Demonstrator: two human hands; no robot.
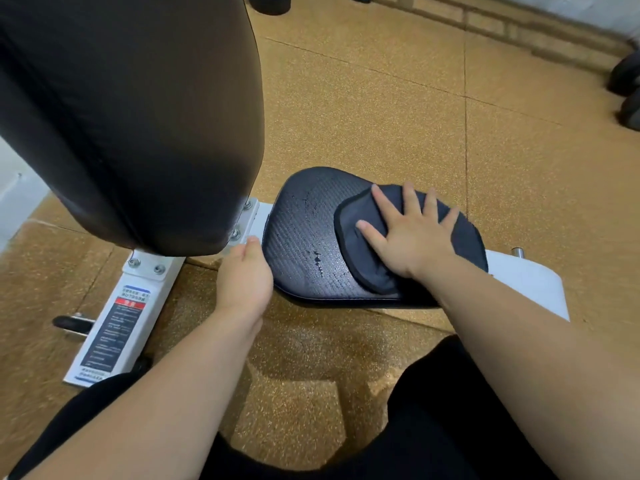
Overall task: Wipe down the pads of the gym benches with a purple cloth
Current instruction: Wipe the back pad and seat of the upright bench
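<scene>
A low black seat pad (304,233) with a ribbed surface lies in the middle of the view, with wet droplets on it. The dark purple cloth (360,233) is spread over the pad's right half. My right hand (412,233) presses flat on the cloth with fingers apart. My left hand (246,275) grips the pad's left edge, next to the white frame. A large black back pad (131,109) rises tilted at the upper left.
The white bench frame (114,323) with a warning label runs toward me at the left, with a black knob (69,323) sticking out. Tan speckled rubber flooring (415,98) surrounds the bench. Dark weights (627,95) sit at the right edge. My black-clad knees fill the bottom.
</scene>
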